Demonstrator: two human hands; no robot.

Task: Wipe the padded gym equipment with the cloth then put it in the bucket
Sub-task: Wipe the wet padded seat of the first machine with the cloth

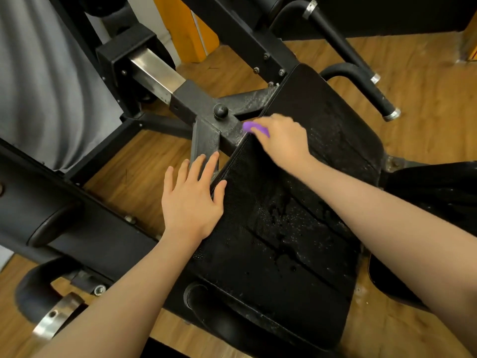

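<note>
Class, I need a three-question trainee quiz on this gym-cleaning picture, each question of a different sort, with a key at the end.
1. True or false: the right hand holds a purple cloth.
2. Where does the left hand lie?
A. flat at the left edge of the black padded seat
B. round the black knob
C. on the wooden floor
3. Fill in: the seat's surface shows scattered ______ droplets.

Key: 1 true; 2 A; 3 water (or cleaning liquid; which cannot be told).

No legible text — none anywhere
</note>
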